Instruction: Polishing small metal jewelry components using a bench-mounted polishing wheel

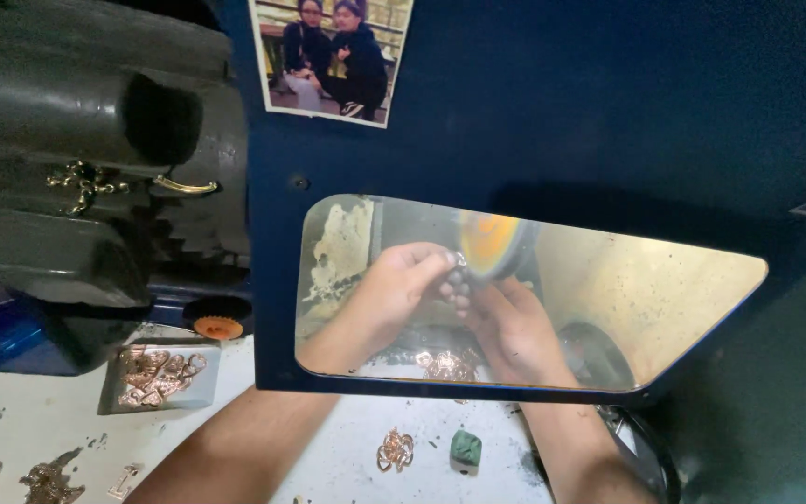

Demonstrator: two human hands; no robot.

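Through the clear window point(608, 308) of the dark blue guard point(552, 121) I see both my hands working behind the panel. My left hand point(394, 294) has its grip clenched on a small shiny metal piece point(460, 260), pinched at the fingertips, and my right hand point(510, 327) closes in from the other side, its fingertips touching the same piece from just below; I cannot tell whether the right grip truly clamps it or only steadies it. The piece sits right against the edge of the orange buffing wheel point(489, 241), just above and beyond the grip. Beneath the grip, inside the guard, lies a small heap of copper-coloured pieces point(448, 366). Nearer to me than the grip, on the white surface point(347, 448), rest another copper-coloured cluster point(395, 451) and a green block point(465, 450). Well off to the left of the grip stands a shallow grey tray point(200, 392) of similar pieces, below the grey motor housing point(67, 159).
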